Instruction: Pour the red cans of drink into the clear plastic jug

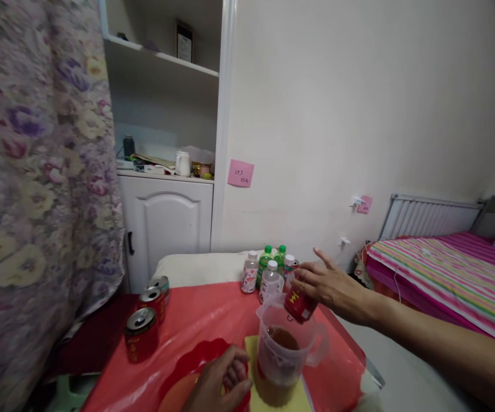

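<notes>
Red bowl [172, 386], left hand [224, 377] cut off below.

To the cupboard's [167, 220] right, a pink note [241, 173] seems to read "293" and, lower, a red can [299, 304] "王".

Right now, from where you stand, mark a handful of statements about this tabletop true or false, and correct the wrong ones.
1. The right hand holds a red can tilted over the plastic jug. True.
2. The jug is empty. False: brown liquid is in it.
3. The jug stands on something yellow. True.
4. Only one can stands at the left side of the red table cover. False: three cans stand there.
5. Every bottle cap is green. False: some bottles have white caps.
6. The left hand is at the red bowl. True.
</notes>
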`<state>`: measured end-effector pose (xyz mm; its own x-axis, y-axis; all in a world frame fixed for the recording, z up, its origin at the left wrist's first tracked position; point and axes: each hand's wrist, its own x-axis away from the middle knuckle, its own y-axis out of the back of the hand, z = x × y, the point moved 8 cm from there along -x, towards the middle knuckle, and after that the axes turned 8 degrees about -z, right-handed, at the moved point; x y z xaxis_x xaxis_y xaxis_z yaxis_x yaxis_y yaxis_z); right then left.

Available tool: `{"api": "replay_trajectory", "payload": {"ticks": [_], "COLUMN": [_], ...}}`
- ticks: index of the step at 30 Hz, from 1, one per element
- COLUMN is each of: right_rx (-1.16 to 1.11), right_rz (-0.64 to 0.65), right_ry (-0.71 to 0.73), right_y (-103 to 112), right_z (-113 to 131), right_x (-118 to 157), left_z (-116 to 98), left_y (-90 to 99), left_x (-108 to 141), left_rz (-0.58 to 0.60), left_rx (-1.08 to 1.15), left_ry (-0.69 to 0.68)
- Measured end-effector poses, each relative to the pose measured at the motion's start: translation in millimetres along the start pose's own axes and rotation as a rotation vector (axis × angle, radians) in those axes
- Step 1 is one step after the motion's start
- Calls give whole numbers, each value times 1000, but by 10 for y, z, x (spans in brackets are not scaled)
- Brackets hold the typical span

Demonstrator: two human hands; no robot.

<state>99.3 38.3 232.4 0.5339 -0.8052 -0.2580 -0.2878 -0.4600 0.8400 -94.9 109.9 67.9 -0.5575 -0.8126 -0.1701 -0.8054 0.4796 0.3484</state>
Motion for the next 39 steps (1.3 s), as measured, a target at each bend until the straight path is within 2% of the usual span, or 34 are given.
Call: {"api": "replay_trajectory", "payload": {"ticks": [9,19,30,34,37,39], "right_rx": [-8,-27,-41,-122,-290,-513], "right_rz": [-28,-16,-38,-34,-126,-194], "right_ry": [-16,-38,-90,-216,-429,-589], "right_y": [41,-39,-8,-8,83,139], "right_z": [-12,-72,-87,-166,-245,-239], "right_x": [7,66,140,175,217,246], "left_z": [-6,-5,3,-27,-42,-45], "left_y": [-9,-26,-11,-5,-2,1], "left_x": [-13,-17,-29,-14,-9,-10], "left_rz": [30,52,22,27,19,8], "left_rx": [-4,-20,1,7,-12,-14], "left_ry": [21,-5,6,9,6,-6]}}
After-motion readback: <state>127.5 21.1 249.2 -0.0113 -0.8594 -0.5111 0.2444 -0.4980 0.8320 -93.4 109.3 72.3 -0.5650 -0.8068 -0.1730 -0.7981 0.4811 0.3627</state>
